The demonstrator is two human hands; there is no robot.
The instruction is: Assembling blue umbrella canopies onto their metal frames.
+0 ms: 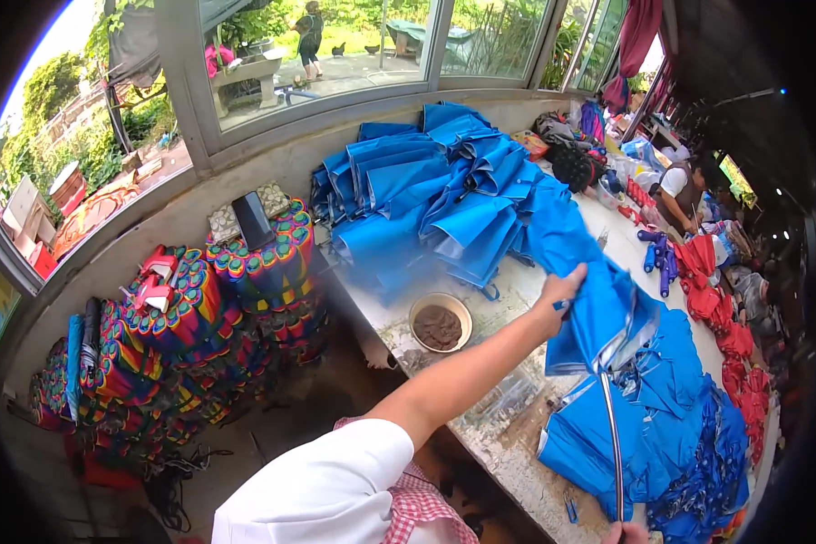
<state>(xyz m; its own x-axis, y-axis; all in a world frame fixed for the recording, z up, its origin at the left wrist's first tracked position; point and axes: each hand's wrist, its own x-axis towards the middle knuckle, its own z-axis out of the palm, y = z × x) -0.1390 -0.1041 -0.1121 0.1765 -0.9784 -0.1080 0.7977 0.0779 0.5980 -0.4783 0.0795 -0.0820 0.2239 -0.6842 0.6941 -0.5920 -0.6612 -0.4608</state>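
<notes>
— Where's the umbrella you're working on?

— Right in front of me. My right hand (624,533), barely in view at the bottom edge, is at the foot of the metal shaft (613,444); how tightly it's closed, I can't tell. The shaft runs nearly straight up and away from me. My left hand (560,292) is the far one, closed on the blue canopy (598,317) at the top.

— How many are there?

— One in hand. Beside it a heap of blue covers (680,435); beyond, one brown bowl (440,323) on the table (517,453), then a stack of blue umbrellas (426,190), too overlapped to count.
</notes>
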